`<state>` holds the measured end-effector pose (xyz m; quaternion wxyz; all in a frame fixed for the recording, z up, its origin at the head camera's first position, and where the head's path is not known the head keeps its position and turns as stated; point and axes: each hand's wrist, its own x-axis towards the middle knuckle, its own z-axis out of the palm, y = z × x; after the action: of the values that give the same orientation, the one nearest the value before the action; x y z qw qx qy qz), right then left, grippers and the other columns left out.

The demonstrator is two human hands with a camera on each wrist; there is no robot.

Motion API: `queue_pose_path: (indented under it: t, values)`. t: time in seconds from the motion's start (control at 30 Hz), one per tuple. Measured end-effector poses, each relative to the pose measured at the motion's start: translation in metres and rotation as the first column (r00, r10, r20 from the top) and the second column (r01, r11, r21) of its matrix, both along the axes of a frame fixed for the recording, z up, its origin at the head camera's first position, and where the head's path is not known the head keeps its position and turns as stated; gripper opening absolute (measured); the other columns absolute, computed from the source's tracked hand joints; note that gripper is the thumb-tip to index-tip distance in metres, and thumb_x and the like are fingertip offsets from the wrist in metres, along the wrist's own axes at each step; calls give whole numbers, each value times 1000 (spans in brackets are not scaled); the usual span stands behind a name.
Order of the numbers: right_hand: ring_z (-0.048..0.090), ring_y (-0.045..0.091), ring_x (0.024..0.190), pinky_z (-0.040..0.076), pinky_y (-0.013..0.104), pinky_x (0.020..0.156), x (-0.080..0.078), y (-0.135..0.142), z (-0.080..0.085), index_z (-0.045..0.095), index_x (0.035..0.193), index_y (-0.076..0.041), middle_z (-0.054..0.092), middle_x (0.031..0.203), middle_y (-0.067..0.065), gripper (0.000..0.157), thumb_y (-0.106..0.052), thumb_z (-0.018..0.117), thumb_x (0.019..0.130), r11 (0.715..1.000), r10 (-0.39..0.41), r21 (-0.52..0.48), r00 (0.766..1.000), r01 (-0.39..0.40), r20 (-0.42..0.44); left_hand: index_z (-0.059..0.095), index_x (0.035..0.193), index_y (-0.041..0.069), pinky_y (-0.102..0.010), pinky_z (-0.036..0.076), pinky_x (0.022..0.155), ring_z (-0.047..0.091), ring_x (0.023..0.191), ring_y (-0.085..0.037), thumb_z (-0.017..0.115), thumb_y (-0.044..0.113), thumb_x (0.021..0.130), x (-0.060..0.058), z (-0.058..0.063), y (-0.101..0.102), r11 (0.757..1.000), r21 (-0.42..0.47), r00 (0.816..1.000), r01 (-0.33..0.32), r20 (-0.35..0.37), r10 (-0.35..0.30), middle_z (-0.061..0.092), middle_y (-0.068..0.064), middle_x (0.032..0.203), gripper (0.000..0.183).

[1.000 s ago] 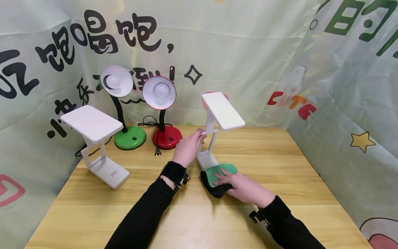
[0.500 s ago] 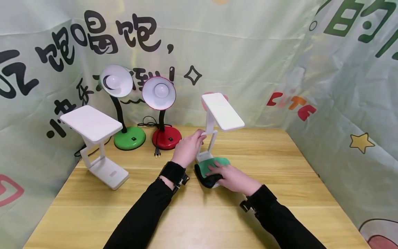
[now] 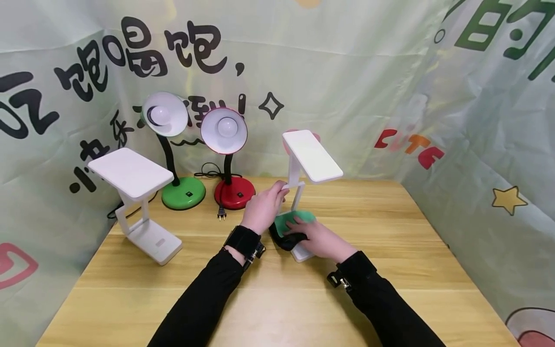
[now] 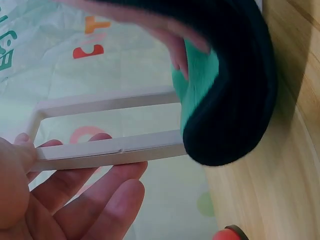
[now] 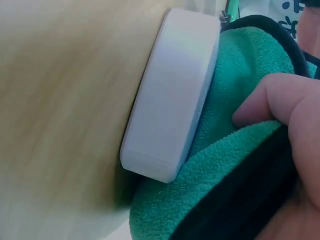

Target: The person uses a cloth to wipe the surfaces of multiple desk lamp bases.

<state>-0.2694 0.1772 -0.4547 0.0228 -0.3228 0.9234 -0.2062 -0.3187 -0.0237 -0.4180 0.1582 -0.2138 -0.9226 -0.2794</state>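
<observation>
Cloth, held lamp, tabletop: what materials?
Cloth: probably microfibre or terry, matte; green side looks fuzzy.
Held lamp: likely moulded plastic, smooth; even pale surface, rounded edges.
Tabletop: wood or wood-look laminate, soft sheen; grain lines show but can't settle which.

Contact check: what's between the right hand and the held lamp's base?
Green-and-black cloth, between right hand and lamp base; head view shows it.

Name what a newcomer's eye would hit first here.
Probably the green-and-black cloth, near the middle of the head view, held in the right hand at the base of a white lamp. Next, the left hand gripping that lamp's frame. Then the green-based lamp and red-based lamp, side by side toward the table's back left.
</observation>
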Motion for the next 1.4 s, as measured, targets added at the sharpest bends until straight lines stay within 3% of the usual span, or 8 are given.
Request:
queue_pose_path:
  t: [0.43,0.53,0.73,0.83,0.97,1.1,1.23,1.4]
  values:
    - [45,32,140,46,47,105,45,25,17,70,121,-24,56,143,5,32,-10,63,93,998,39,53,994,-45,104,53,122,30,-28,36,40,53,52,-14,41,43,104,0,0,1,1000,6,1000,-4,-7,4,67,7,85,25]
    - [47,33,138,56,35,84,54,30,20,71,119,-25,54,145,6,37,-5,62,90,998,23,54,986,-32,163,53,120,30,-29,36,40,52,51,-14,42,43,105,-1,-1,1,1000,10,1000,-6,-13,6,66,7,84,23]
    - [72,29,87,39,18,56,56,33,19,69,124,-24,51,146,15,36,-9,62,92,999,10,38,982,-17,190,52,122,30,-28,38,41,57,56,-14,38,47,104,-2,-2,1,1000,-9,1000,-10,-4,10,69,7,88,28]
    - [67,16,67,40,18,58,52,33,17,64,130,-20,50,145,19,39,-10,63,93,1000,14,14,985,-17,174,52,122,30,-27,38,42,58,57,-14,36,48,104,-2,-2,1,1000,-14,1000,-5,-2,5,70,7,89,30]
    - [33,-1,44,38,18,55,42,30,14,59,136,-15,46,149,22,44,-9,61,93,999,6,-40,980,2,198,52,121,29,-28,36,40,54,53,-14,40,44,105,-3,-1,-1,1000,3,1000,6,-7,-6,69,6,87,25]
    - [30,3,49,40,20,56,29,24,9,58,137,-16,44,151,19,42,-12,60,95,997,-29,-64,982,41,185,52,120,29,-29,35,40,51,51,-14,43,41,105,-3,-1,-3,1000,20,1000,15,-7,-15,69,5,87,22]
    - [66,20,88,53,29,76,14,14,3,57,138,-18,46,150,16,42,-14,58,96,995,-77,-51,989,84,126,52,121,29,-28,36,42,53,53,-14,39,44,104,-2,0,-3,1000,20,1000,18,2,-18,70,5,89,26]
    - [51,35,133,48,47,102,-3,6,-3,57,139,-19,50,148,14,42,-15,56,97,992,-118,-43,990,122,80,52,122,28,-27,38,45,59,61,-15,35,48,104,-1,-1,0,1000,15,1000,23,21,-23,72,5,93,31]
